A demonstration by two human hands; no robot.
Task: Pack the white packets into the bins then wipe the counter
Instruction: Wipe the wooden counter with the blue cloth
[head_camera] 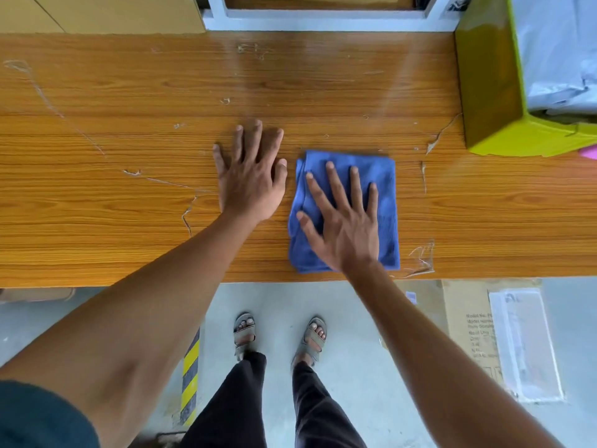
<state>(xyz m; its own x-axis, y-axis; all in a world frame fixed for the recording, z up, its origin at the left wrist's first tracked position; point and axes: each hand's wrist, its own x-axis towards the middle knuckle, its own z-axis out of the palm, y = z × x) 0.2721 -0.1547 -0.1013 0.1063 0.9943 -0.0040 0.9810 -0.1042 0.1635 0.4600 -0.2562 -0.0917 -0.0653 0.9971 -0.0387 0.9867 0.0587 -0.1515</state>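
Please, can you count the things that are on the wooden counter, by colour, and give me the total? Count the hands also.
Blue: 1, the folded cloth under the right hand
Yellow-green: 1, the bin at the right end, grey-white packets inside
Pink: 1, a small object cut by the frame edge
Hands: 2, the left hand flat on the counter
Total: 5

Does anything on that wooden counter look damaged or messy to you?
Yes. The counter carries peeling scraps of old clear tape and pale scratch lines, left of the left hand and near the front edge right of the blue cloth. The right hand lies flat on the folded cloth. Nothing looks spilled.
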